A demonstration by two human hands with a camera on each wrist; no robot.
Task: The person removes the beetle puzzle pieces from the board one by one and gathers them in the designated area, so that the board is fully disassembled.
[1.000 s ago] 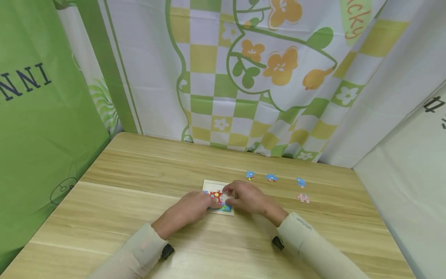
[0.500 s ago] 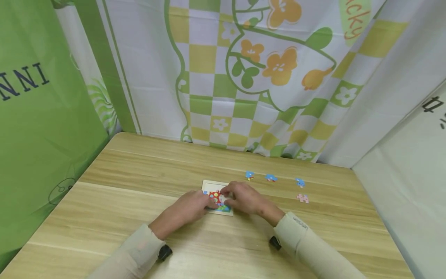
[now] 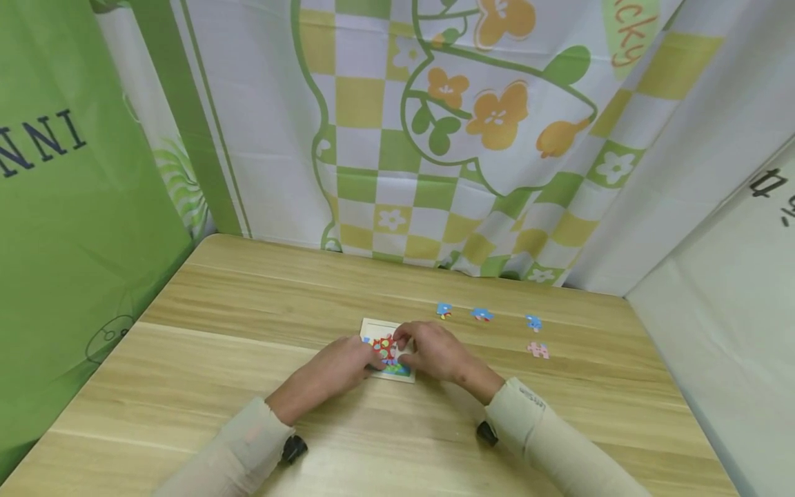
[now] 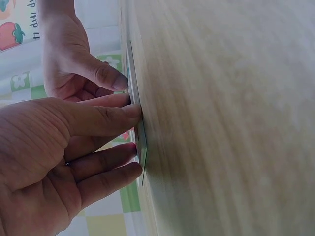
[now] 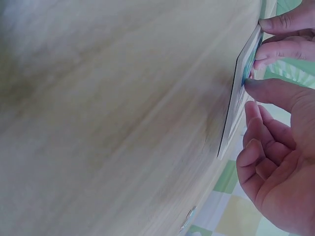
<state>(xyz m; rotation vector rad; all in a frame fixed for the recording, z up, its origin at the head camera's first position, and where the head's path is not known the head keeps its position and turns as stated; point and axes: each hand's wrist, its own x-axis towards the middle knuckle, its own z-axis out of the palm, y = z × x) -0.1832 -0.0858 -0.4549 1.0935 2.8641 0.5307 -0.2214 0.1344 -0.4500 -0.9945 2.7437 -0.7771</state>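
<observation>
A small jigsaw puzzle tray [image 3: 379,324] with a pale frame lies on the table between both hands. Its lower part is filled with a red, yellow-dotted jigsaw piece [image 3: 384,346] and blue and green pieces. From the left, my left hand [image 3: 338,366] touches the tray and its pieces; in the left wrist view its fingers are mostly straight. My right hand [image 3: 437,352] is over the tray's right side, thumb touching the puzzle and other fingers bent. Bare tray shows between its thumb and index finger in the head view. Whether those fingertips pinch a piece edge cannot be told.
Loose jigsaw pieces lie on the wooden table [image 3: 279,297] behind and right of the tray: a blue piece [image 3: 444,310], another blue piece [image 3: 482,314], a third blue piece [image 3: 533,322] and a pink piece [image 3: 538,350]. A patterned curtain [image 3: 428,200] hangs along the back edge.
Both hands stay at the tray with only small finger shifts. More of the red dotted piece shows now, as the left thumb has drawn back slightly. The loose pieces have not moved.
</observation>
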